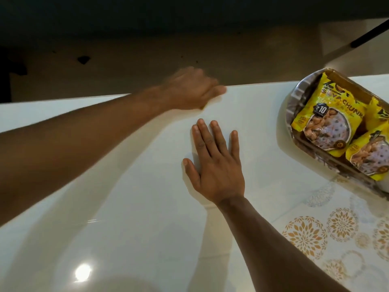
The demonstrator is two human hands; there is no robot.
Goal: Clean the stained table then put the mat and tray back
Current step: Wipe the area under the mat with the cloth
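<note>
We are in the wiping step, judging by the bare white table [126, 207] that fills most of the frame and by our left hand [193, 89], which sits blurred at the far edge of the table, upper middle of the frame. A sliver of yellow shows under its heel, perhaps a cloth or sponge, but the blur hides the fingers, so we cannot tell whether they are curled round anything or just pressing flat. Our right hand [214, 163] lies in the centre of the frame, palm down, fingers straight and slightly spread, holding nothing and bracing us on the table top. The tray [294, 102] sits at the right edge of the frame, loaded with yellow snack packets [328, 123], and it rests on the far end of the mat [328, 228], the gold-flowered sheet at lower right; both are well apart from the wiping hand. No stain is plain to us on the glossy surface here; the glare at lower left could mask one. To do this step well, we should keep the braced hand steady, work the far edge in overlapping strokes toward ourselves, and check the surface at a low angle against the glare. We should also wipe right up to the mat's edge, since that patch gets covered when mat and tray go back.
</note>
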